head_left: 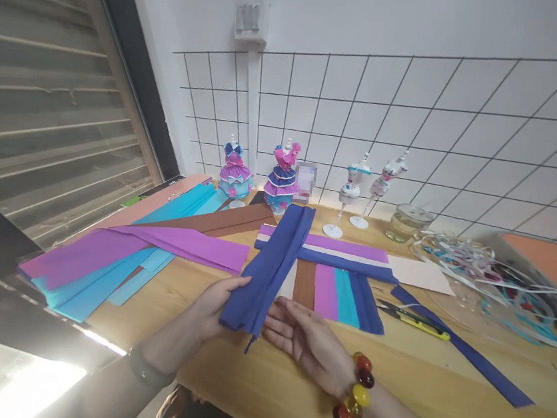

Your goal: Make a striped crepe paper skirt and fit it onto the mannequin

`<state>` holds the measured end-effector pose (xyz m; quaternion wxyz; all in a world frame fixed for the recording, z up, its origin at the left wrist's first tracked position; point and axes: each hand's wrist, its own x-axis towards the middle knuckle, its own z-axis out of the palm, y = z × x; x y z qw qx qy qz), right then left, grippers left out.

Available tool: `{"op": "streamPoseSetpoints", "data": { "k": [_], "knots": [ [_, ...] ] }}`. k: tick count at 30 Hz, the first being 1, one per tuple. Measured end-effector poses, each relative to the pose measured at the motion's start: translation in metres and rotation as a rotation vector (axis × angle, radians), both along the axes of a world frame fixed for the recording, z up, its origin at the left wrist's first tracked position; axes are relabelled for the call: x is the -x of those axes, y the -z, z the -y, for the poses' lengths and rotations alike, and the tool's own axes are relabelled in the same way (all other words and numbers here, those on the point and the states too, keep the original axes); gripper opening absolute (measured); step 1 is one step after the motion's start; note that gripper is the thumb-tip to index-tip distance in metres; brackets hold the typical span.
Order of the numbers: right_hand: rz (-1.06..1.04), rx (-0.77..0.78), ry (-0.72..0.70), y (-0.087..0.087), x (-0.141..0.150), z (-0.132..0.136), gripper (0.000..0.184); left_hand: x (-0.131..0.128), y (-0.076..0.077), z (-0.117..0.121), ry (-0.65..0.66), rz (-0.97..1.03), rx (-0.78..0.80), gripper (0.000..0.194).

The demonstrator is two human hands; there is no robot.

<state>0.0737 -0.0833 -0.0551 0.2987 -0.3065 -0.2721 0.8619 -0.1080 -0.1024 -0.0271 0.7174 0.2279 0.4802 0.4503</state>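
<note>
A long folded strip of dark blue crepe paper lies lengthwise on the wooden table. My left hand grips its near end, thumb on top and fingers under. My right hand lies palm up just right of that end, fingers stretched out and apart, holding nothing; a beaded bracelet is on its wrist. Under the strip's far part lies a stack of purple, teal, brown and blue strips.
Purple, teal and brown paper sheets spread at the left. Yellow-handled scissors and a loose blue strip lie at the right, beside a ribbon tangle. Dressed mini mannequins, bare ones and a glass jar line the wall.
</note>
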Motion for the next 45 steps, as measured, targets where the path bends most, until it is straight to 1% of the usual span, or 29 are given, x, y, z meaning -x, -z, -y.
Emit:
{"op": "streamPoseSetpoints", "data": {
  "k": [3, 6, 8, 10, 13, 16, 20, 23, 27, 31, 33, 35, 37, 39, 40, 41, 42, 43, 44, 45],
  "knots": [
    [-0.040, -0.008, -0.055, 0.001, -0.003, 0.007, 0.024, -0.009, -0.001, 0.000, -0.068, 0.074, 0.122, 0.028],
    [-0.022, -0.021, -0.019, 0.003, -0.012, 0.010, 0.026, -0.011, -0.002, 0.003, -0.068, 0.040, 0.122, 0.031],
    [-0.003, -0.019, 0.013, 0.004, -0.021, 0.011, 0.030, -0.008, -0.001, 0.005, -0.048, -0.003, 0.092, 0.037],
    [0.029, -0.025, 0.045, 0.004, -0.030, 0.013, 0.033, -0.004, 0.004, 0.007, -0.040, -0.050, 0.028, 0.044],
    [0.117, -0.056, 0.085, 0.005, -0.043, 0.014, 0.031, 0.001, 0.014, 0.006, -0.030, -0.121, -0.075, 0.056],
    [0.233, -0.091, 0.089, 0.009, -0.053, 0.015, 0.029, 0.002, 0.023, 0.003, -0.019, -0.206, -0.149, 0.064],
    [0.344, -0.099, 0.029, 0.011, -0.058, 0.017, 0.032, -0.004, 0.029, -0.001, -0.023, -0.285, -0.238, 0.063],
    [0.373, -0.116, -0.008, 0.012, -0.059, 0.019, 0.034, -0.009, 0.031, -0.007, -0.019, -0.292, -0.245, 0.060],
    [0.384, -0.140, -0.010, 0.013, -0.064, 0.020, 0.039, -0.012, 0.034, -0.016, -0.068, -0.349, -0.277, 0.055],
    [0.406, -0.134, -0.049, 0.014, -0.071, 0.020, 0.034, -0.010, 0.040, -0.022, -0.091, -0.417, -0.323, 0.052],
    [0.416, -0.130, -0.058, 0.015, -0.075, 0.020, 0.031, -0.007, 0.042, -0.021, -0.081, -0.443, -0.328, 0.059],
    [0.419, -0.128, -0.062, 0.015, -0.077, 0.021, 0.030, -0.004, 0.042, -0.016, -0.085, -0.526, -0.330, 0.070],
    [0.428, -0.122, -0.061, 0.014, -0.078, 0.021, 0.031, -0.005, 0.035, -0.005, -0.136, -0.699, -0.373, 0.074],
    [0.445, -0.106, -0.059, 0.013, -0.078, 0.021, 0.033, -0.012, 0.025, 0.012, -0.212, -0.864, -0.460, 0.062],
    [0.452, -0.100, -0.060, 0.013, -0.078, 0.021, 0.033, -0.019, 0.020, 0.022, -0.232, -0.857, -0.467, 0.053],
    [0.459, -0.095, -0.060, 0.012, -0.078, 0.021, 0.033, -0.029, 0.016, 0.033, -0.183, -0.776, -0.421, 0.043],
    [0.467, -0.093, -0.062, 0.012, -0.078, 0.021, 0.033, -0.039, 0.014, 0.045, -0.069, -0.637, -0.326, 0.035],
    [0.474, -0.094, -0.062, 0.011, -0.078, 0.021, 0.033, -0.051, 0.013, 0.055, 0.090, -0.477, -0.210, 0.032],
    [0.481, -0.098, -0.061, 0.010, -0.079, 0.021, 0.033, -0.063, 0.015, 0.065, 0.208, -0.297, -0.086, 0.031],
    [0.487, -0.105, -0.062, 0.009, -0.080, 0.022, 0.033, -0.073, 0.018, 0.073, 0.256, -0.115, 0.019, 0.031]
  ]
}}
